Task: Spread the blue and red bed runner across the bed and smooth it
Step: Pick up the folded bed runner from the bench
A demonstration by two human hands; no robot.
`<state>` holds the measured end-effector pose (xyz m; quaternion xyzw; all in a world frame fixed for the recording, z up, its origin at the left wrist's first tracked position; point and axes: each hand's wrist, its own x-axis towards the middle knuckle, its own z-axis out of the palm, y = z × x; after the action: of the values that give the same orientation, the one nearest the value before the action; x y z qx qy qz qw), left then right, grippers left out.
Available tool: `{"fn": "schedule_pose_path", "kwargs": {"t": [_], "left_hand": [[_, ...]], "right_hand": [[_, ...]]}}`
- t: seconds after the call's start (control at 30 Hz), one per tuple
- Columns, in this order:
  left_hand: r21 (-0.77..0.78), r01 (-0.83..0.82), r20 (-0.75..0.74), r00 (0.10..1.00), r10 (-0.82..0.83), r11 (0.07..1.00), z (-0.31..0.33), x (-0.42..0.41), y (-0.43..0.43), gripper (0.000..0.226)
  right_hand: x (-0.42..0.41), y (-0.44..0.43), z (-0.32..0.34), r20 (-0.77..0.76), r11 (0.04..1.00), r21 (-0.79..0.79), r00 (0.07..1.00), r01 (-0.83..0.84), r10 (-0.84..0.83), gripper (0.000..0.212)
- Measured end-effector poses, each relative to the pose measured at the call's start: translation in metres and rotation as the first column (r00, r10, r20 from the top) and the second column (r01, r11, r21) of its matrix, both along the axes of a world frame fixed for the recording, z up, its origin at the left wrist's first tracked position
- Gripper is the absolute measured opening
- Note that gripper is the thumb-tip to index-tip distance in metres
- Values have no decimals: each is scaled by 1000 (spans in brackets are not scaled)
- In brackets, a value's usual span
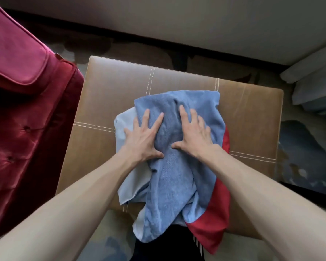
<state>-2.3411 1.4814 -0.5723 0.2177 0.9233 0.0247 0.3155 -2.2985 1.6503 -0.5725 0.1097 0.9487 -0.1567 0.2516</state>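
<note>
**Both hands flat on the bunched runner**

The patterned carpet [309,147] of grey, blue and brown fills the floor around and beyond the hands. Left of the left hand stands a dark red buttoned armchair [26,110] with a padded arm. Far ahead of the hands a pale beige surface [177,25] runs across the top of the view; whether it is a bed or a wall cannot be told. Ahead and to the right of the right hand hang pale folds of cloth [312,91].

Under the hands sits a brown leather footstool [252,113] with white stitched seams that cross its top. The blue and red bed runner [173,181] lies on it in a crumpled heap, not spread out. Its blue, towel-like face is uppermost. A paler blue layer shows beneath the left hand and wrist, and a red band runs along the edge under the right forearm. The near end of the runner hangs over the footstool's near edge toward the person.

The left hand [143,140] lies palm down on the blue cloth, fingers straight and spread apart, thumb pointing inward. The right hand [194,136] lies palm down just beside it, fingers straight and closer together, thumb also pointing inward. A ridge of cloth rises between the two hands. Neither hand pinches or grasps anything.

Below the hanging cloth show dark trousers [198,243] with white stripes.
</note>
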Motion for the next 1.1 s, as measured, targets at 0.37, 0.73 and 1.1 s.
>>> {"fn": "schedule_pose_path", "kwargs": {"t": [0.37,0.73,1.1], "left_hand": [[60,8,-150,989,1,998,-17,9,3,108],[127,-55,-175,982,77,990,-14,13,-3,108],[59,-324,14,946,324,944,-11,11,0,114]], "right_hand": [[3,-11,-14,-194,998,-29,979,54,-59,87],[10,-7,-20,-292,994,-60,951,87,-101,84],[-5,21,-17,-82,990,-118,993,75,-85,113]]}}
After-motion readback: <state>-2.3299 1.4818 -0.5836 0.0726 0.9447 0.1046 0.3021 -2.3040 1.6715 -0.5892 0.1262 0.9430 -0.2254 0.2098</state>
